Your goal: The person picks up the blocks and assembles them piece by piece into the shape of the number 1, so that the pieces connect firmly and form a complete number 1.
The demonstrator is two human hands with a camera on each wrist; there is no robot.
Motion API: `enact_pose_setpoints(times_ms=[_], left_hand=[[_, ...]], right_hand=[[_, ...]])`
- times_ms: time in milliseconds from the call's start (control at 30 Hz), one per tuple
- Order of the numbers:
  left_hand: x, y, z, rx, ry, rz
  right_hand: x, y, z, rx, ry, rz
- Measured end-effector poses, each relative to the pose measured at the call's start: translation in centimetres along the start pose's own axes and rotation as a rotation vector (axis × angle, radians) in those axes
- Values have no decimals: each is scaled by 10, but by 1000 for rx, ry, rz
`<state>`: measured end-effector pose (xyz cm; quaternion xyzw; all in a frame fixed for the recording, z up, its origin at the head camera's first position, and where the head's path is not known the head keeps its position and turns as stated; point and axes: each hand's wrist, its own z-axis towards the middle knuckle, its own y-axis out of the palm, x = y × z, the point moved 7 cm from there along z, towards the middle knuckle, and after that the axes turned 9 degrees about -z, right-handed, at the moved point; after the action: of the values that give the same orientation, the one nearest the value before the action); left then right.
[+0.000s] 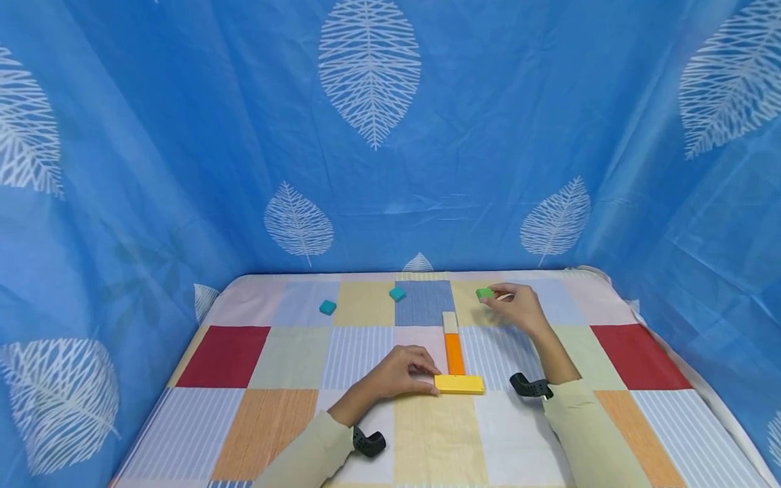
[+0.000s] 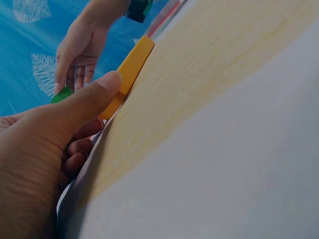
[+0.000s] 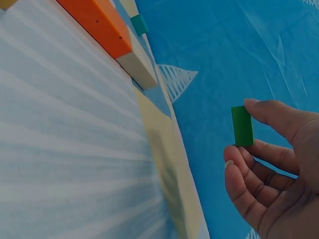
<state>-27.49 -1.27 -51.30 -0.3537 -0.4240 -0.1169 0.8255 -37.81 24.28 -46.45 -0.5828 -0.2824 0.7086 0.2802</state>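
The yellow block is partly hidden behind the left thumb in the left wrist view; the orange block is cut off by the top edge

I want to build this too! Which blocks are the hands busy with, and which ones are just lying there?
In use:
green block, pinched by the right hand
yellow block, touched by the left hand
orange block, butting the yellow one
cream block, lined up beyond the orange

Lying about:
two teal blocks, at the far side of the cloth
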Motion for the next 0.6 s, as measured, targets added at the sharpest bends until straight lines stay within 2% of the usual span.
enact_pose_setpoints(times_ms=[300,600], left_hand=[[0,0,1,0,17,6],[-2,0,0,-3,-11,5]], right_hand=[[-10,11,4,-29,-28,7],[-27,23,13,-62,-138,-17]])
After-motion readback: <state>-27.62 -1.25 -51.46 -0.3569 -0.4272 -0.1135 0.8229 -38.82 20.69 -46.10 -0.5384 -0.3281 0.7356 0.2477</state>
